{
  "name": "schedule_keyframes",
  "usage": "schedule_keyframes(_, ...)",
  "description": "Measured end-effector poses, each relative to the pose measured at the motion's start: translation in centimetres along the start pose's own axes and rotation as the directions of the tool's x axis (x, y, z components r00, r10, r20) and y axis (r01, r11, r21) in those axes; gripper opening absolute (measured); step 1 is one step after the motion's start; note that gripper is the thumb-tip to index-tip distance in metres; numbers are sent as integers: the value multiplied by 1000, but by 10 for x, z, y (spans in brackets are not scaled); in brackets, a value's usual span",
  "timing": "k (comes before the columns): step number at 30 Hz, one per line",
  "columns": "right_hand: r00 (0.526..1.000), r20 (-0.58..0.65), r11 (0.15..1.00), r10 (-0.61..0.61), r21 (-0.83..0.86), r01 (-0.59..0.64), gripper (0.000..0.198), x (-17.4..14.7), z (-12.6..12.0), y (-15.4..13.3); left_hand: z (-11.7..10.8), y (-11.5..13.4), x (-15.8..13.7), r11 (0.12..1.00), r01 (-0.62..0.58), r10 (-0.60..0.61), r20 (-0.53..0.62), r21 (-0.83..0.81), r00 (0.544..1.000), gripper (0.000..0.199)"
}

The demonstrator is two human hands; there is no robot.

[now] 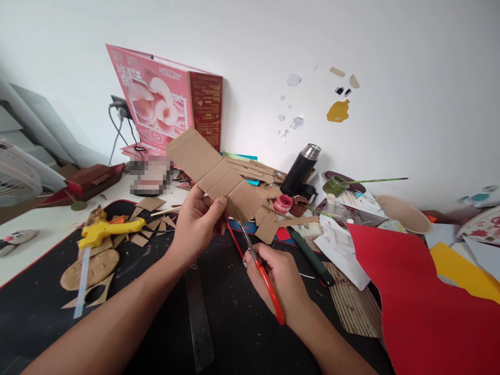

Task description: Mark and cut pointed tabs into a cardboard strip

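A yellow plastic glue gun (105, 232) lies on the black mat (234, 333) at left; a black steel-capped flask (300, 169) stands behind small paint pots (289, 204); a red paper sheet (422, 297) lies right.

Creased brown cardboard strip (213, 174) held aloft, tilted; red-handled scissors (255, 265) open at its lower edge

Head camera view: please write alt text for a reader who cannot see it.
A left hand holds up a folded cardboard strip while the right hand cuts its lower edge with red scissors. Below lies a black mat with a yellow glue gun.
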State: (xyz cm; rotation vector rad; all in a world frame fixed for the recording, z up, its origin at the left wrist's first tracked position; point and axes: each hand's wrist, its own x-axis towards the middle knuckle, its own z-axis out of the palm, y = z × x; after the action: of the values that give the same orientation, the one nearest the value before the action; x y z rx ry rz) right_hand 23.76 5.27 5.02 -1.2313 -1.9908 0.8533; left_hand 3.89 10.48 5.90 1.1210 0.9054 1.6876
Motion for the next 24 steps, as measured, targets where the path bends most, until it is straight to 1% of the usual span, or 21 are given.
schedule_keyframes(5, 1000, -17, 1000, -9, -25, 8, 19, 0, 2, 4, -1, 2, 2, 1000, 0, 0, -5, 17, 1000, 38)
schedule_keyframes(9, 1000, 9, 1000, -16, -13, 16, 20, 1, 2, 5, -3, 3, 4, 1000, -2, 2, -47, 6, 999, 38)
schedule_keyframes(14, 999, 35, 1000, 0, -9, 0, 25, 3, 0, 4, -4, 3, 5, 1000, 16, -15, -40, 18, 999, 40)
schedule_keyframes(20, 991, 123, 994, 59, 82, -70, 27, 2, -2, 10, -5, 1, 6, 1000, 5, -3, -54, 28, 999, 41)
schedule_keyframes(24, 976, 195, 977, 101, 165, -134, 40, 3, -5, 11, -6, 0, 7, 999, 4, -1, -73, 41, 997, 41)
